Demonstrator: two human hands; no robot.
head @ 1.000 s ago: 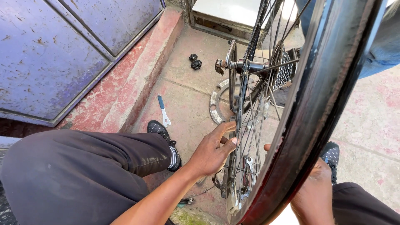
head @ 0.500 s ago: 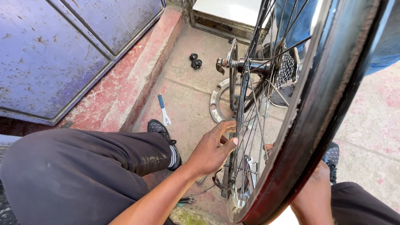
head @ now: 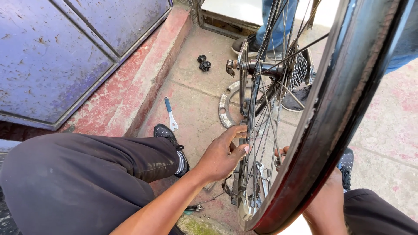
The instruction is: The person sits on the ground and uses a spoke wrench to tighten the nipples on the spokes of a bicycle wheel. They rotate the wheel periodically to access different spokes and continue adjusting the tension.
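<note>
A bicycle wheel with a black tyre [head: 331,113] stands upright between my knees, its hub [head: 257,67] and sprocket cluster [head: 298,72] at the far side. My left hand [head: 222,154] reaches in from the left, its thumb and fingers pinched on the spokes [head: 254,143] near the lower rim. My right hand [head: 324,202] is mostly hidden behind the tyre. Only its fingertips show through the spokes, beside a small metal piece. Whether it holds anything is hidden.
A blue-handled spanner [head: 170,114], a flat metal ring [head: 224,106] and two small black parts [head: 203,63] lie on the concrete floor. A red step [head: 126,87] and a blue metal door [head: 56,52] are at the left. Another person's shoe [head: 244,43] is behind the wheel.
The wheel has turned and tilted slightly, so the hub sits a little differently. My left hand stays on the spokes at the same place.
</note>
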